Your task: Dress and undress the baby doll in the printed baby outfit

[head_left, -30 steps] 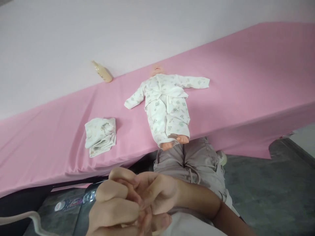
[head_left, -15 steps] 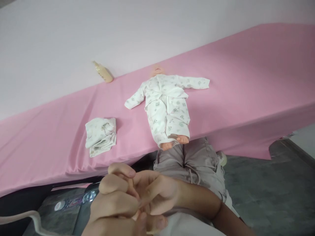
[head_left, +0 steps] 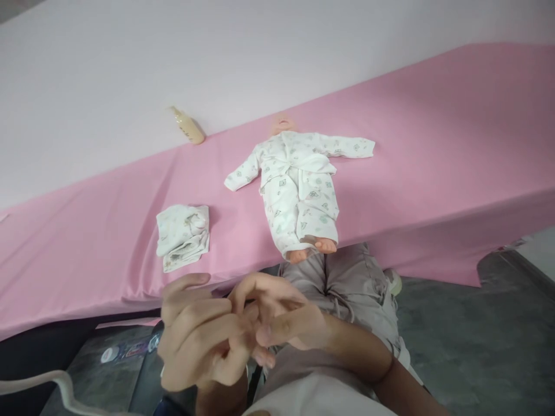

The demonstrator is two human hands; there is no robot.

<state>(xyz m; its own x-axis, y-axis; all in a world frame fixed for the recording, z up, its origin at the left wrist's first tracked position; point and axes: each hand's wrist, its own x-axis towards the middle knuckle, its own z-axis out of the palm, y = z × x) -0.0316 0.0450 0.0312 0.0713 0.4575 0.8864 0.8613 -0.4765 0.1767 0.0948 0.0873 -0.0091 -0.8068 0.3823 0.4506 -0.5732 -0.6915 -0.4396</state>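
Observation:
Above my lap, my left hand (head_left: 202,332) and my right hand (head_left: 281,309) meet. The left fingers are bent, with their tips against the right palm. My right hand curls around those fingertips, its thumb pressed over them. No object shows between them; the inner fingertips are partly hidden. Beyond the hands a baby doll (head_left: 299,185) lies on its back on the pink-covered table (head_left: 411,162), in a white printed top and trousers, bare feet towards me. Left of it lies a folded white printed cloth (head_left: 182,238), apart from both hands.
A pale yellow pump bottle (head_left: 189,128) stands at the table's back edge, by the white wall (head_left: 260,58). Below the table's front edge are a plastic bottle (head_left: 125,351) and a white cable (head_left: 65,384). My legs (head_left: 338,289) are close under the table.
My hands have shifted against each other; the left has turned and drawn slightly away from me, showing more of its wrist. The view has moved a little. The doll, cloth and pump bottle stay put.

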